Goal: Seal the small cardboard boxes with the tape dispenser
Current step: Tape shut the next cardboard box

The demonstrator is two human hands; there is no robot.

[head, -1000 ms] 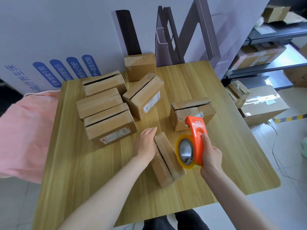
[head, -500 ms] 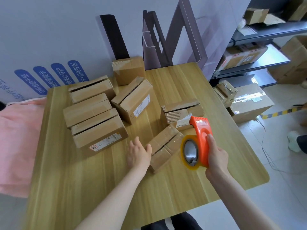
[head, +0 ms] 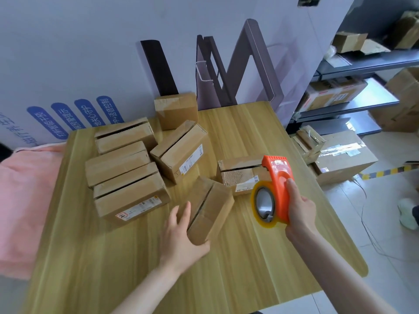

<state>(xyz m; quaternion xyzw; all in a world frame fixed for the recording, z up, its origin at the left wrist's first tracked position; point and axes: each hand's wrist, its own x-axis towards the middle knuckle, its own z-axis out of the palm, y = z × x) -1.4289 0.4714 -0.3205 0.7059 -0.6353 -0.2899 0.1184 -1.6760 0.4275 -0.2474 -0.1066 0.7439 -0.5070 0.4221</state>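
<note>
While our left hand (head: 181, 236) is bracing the near box (head: 210, 207), fingers lying straight along its left side and thumb spread across its near end, that box is sitting slantwise near the middle of the table (head: 249, 264). Its top seam is showing as a dark slit, and we cannot tell whether any tape is lying over it. Our right hand (head: 299, 209) is gripping the orange dispenser (head: 277, 184), holding it above the table just right of the near box and apart from it. Most of that hand's fingers are hiding behind the handle. The roll (head: 256, 207) is facing left, its loose end too blurred to find. The dispenser's head is covering a corner of a second box (head: 238, 175) behind it. Five more boxes (head: 122, 168) are crowding the table's far left, their labels too small to read. A pink cloth (head: 22, 200) is running off the left edge. Shelves (head: 362, 62) with cartons and a shoe (head: 407, 214) are being cut off at the right.
</note>
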